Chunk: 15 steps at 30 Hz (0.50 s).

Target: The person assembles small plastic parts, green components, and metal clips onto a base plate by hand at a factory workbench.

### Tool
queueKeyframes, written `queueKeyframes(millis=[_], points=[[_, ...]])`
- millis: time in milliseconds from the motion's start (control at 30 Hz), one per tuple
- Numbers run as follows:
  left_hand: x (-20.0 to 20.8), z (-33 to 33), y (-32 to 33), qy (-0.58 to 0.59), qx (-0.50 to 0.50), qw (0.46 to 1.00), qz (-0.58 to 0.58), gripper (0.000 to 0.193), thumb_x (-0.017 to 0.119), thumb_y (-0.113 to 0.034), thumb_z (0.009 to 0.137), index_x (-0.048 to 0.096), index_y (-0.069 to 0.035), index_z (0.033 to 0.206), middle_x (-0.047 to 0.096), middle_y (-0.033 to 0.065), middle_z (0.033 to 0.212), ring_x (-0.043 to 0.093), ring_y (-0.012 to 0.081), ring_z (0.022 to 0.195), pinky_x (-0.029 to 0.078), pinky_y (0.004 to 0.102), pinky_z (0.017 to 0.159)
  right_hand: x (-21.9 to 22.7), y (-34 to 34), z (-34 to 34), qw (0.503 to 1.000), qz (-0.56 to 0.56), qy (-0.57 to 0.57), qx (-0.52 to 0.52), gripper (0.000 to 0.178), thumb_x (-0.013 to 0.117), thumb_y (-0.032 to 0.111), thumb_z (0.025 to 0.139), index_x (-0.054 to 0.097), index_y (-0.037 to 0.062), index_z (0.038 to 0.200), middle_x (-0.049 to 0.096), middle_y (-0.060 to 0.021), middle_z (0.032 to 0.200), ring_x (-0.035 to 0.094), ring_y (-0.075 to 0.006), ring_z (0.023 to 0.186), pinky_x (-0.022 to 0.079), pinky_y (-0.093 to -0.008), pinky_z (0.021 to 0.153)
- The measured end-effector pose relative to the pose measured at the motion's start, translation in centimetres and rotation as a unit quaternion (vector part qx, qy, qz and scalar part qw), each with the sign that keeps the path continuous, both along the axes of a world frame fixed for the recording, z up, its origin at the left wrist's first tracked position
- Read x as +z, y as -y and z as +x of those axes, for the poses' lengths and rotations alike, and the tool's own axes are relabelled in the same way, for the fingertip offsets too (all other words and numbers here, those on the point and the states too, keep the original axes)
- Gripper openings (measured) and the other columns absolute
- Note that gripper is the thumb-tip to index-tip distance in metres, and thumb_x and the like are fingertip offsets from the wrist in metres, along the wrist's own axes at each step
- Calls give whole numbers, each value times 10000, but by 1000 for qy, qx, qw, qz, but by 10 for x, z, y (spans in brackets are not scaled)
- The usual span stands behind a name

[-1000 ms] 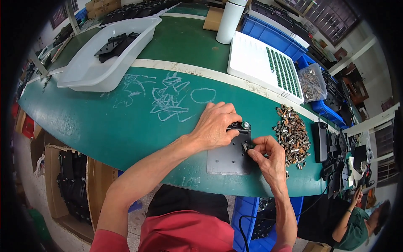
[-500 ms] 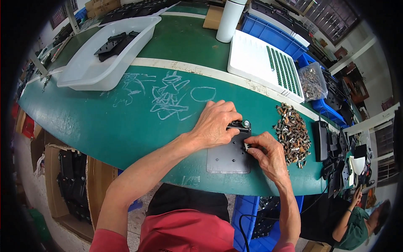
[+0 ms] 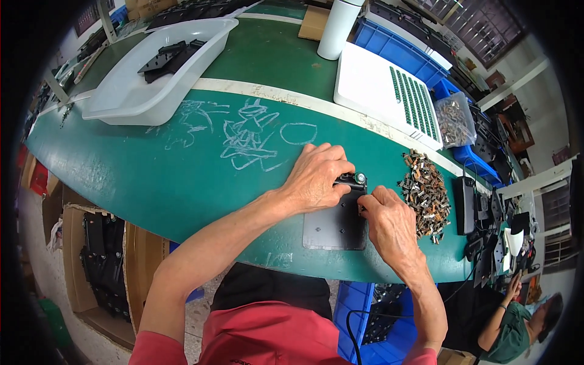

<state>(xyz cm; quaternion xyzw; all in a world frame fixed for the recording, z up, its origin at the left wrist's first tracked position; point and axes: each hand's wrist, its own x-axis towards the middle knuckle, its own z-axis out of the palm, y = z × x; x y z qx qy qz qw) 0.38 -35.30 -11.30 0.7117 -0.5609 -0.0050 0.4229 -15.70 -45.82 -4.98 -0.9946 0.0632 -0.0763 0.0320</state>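
Observation:
A flat dark grey metal plate [image 3: 328,226] with small holes lies on the green table in front of me. Across its far end runs a black bar with a round silvery screw head [image 3: 360,177] at its right tip. My left hand [image 3: 317,177] is closed around that bar, fingers over the top and thumb on the near side. At the plate's right edge, my right hand [image 3: 391,225] is pinched, knuckles up. Its fingers hide most of what they grip. Just right of this hand lies a heap of small metal clips [image 3: 426,198], brownish and silvery.
A white tub [image 3: 131,112] with black parts stands far left. Back right are a white tray [image 3: 365,76] with rows of green pieces, a white cylinder [image 3: 338,33], a bag of small parts [image 3: 455,121] and a black device [image 3: 465,207]. A co-worker [image 3: 514,328] sits at right.
My right hand has turned over so its knuckles face up, and the small silvery piece between its fingertips is now mostly covered. My left hand keeps its grip on the bar.

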Motion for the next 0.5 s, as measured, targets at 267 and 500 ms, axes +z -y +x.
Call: queueKeyframes(millis=[267,500], points=[[-3,1,0,7,0,1000,-7,247,747,-115,701,709,-54,937,596,56,886,542,245,855,381,395,779,7,-13,11,994,-93,-45,37,173,674,-40,630,582,-15,775,576,-152,859,620,-294,824,541,-384,601],[-3,1,2,11,-2,1000,-5,250,750,-117,704,707,-50,941,595,55,888,540,243,852,382,393,775,11,-20,15,988,-123,-83,27,195,708,-46,581,610,-33,749,607,-185,843,641,-295,794,543,-376,539]])
